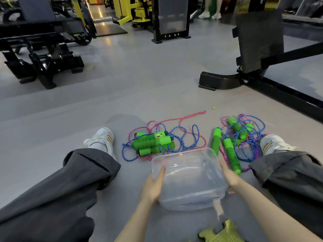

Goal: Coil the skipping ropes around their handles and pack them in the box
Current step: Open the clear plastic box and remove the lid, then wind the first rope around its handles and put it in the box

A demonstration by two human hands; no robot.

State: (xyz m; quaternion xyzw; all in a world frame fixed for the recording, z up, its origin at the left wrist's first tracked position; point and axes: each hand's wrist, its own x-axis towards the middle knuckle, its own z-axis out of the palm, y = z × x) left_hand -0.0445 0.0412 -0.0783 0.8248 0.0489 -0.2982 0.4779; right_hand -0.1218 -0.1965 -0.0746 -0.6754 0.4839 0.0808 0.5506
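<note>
Both hands grip clear box (188, 179) sides: left hand (153, 186) at 9, right hand (230, 175) at 3. Ropes (157, 140) loose on floor (139, 95) at 12.

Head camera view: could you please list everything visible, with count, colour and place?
Box: one, clear plastic, empty, on the floor between the legs.
Skipping ropes: two loose tangles, green handles with blue and pink cords, beyond the box; the second tangle lies right of it.
Gym machines: several, black and yellow, far side.
Floor: grey.
Legs: two, grey trousers, white shoes.
Left hand: on the box's left side.
Right hand: on its right side.
</note>
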